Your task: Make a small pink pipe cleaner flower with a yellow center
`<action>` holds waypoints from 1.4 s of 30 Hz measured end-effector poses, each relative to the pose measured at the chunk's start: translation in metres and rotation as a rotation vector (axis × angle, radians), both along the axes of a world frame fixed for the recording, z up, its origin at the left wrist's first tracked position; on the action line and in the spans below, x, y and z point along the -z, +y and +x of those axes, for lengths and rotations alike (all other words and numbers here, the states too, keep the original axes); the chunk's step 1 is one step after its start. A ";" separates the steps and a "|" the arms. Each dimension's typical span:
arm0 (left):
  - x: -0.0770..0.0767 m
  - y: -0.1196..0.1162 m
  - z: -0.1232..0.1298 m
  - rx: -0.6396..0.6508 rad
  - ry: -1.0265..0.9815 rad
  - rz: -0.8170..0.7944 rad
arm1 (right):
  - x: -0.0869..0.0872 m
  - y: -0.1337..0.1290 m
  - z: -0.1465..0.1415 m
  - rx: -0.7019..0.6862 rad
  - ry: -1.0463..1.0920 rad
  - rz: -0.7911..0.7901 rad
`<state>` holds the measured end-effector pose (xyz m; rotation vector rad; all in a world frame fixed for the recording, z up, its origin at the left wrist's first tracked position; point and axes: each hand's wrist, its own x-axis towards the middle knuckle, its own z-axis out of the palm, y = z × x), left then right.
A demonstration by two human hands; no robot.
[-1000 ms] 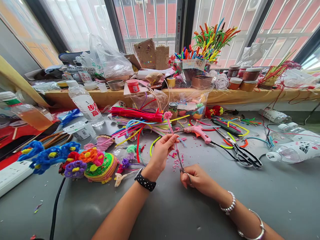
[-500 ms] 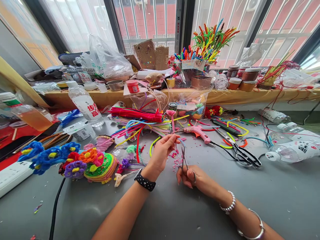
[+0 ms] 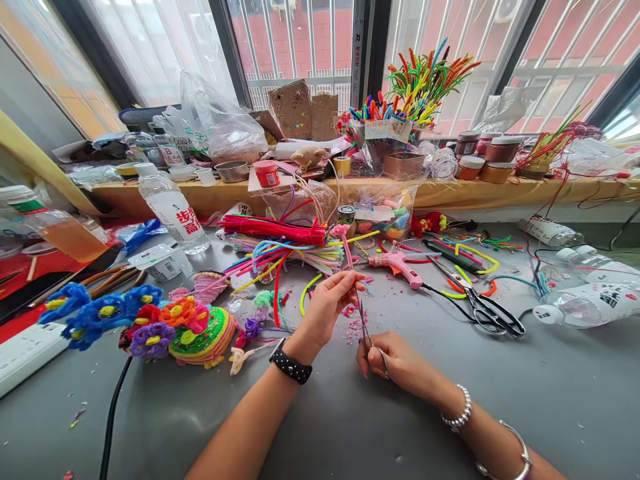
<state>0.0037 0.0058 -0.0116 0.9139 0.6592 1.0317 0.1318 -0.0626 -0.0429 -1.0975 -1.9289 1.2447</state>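
Note:
Near the centre, my left hand [image 3: 327,307] pinches a pink pipe-cleaner flower [image 3: 342,233] by its stem, the pink head pointing up and away. A light blue end shows beside its fingertips. My right hand [image 3: 387,360] has its fingers in the handles of small scissors [image 3: 364,320]. The blades look nearly closed and reach up to the stem just below my left fingertips. Pink clippings [image 3: 356,328] lie on the grey table [image 3: 325,427] under the blades.
Beyond the hands are a pipe-cleaner bundle [image 3: 275,230] and a pink glue gun [image 3: 400,263]. Large scissors [image 3: 483,310] and bottles [image 3: 585,303] lie right. Fuzzy flowers [image 3: 150,320], a standing bottle [image 3: 173,210] and a power strip [image 3: 27,357] are at left.
The scissors' blades have come closer together and tilted left toward the stem. My right hand has shifted slightly right and down. The pink flower leans a little more to the left.

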 end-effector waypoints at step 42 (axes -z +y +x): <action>0.000 0.000 0.000 -0.061 0.095 0.020 | 0.003 0.001 0.001 -0.022 0.079 -0.063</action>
